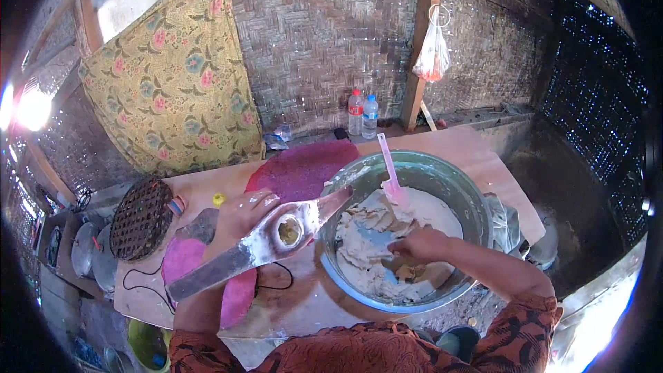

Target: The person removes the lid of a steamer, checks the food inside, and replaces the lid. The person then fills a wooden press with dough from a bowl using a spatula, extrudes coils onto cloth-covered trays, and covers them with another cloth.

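My left hand [245,217] grips a long wooden dough press [235,260] and holds it tilted over the table, beside the basin. In the press's middle is a round hole, dusted white at its rim, with yellowish dough [289,231] inside. My right hand [421,244] reaches into a large green basin [476,197], its fingers bent and closed around some dough at the tips. Pale dough [366,262] covers much of the basin's bottom, with browner lumps near my fingers. A pink-and-white spatula [391,173] stands in the basin, leaning on its far rim.
Pink-red round mats [297,169] lie on the wooden table [483,148]. A dark woven tray [141,219] is at the left, near a small yellow object [219,199]. Two plastic bottles [369,117] stand at the back. A plastic bag [432,55] hangs from the post.
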